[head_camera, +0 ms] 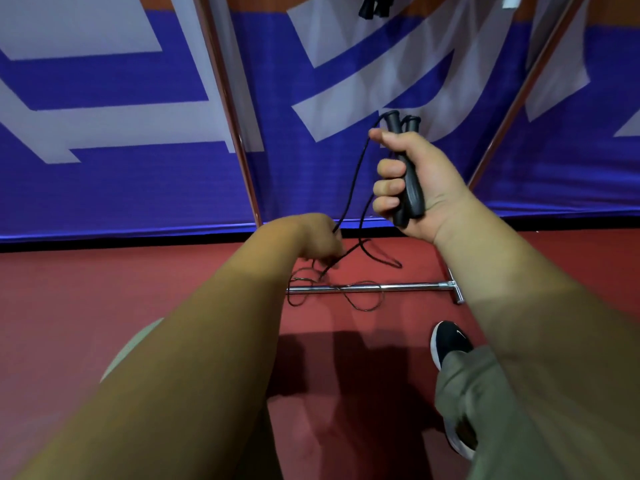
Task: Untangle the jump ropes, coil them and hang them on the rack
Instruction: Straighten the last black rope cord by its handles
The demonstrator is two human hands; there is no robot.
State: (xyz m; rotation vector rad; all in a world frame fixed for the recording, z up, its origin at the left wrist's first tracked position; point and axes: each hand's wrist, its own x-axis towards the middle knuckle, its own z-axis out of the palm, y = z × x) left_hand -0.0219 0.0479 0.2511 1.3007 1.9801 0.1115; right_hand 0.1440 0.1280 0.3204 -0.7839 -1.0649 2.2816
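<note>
While the right hand clenches both black handles, the left hand pinches their cord above the red floor.

Grey-green trousers, blk sneaker w/ white sole + logo.

A gym or sports hall — red sports floor, blue-and-white banner behind a chrome rack.

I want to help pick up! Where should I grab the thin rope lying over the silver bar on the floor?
Pinch the thin rope at its loop on the near side of the silver bar, coming from above. That loop lies flat on the floor, clear of the bar.
</note>
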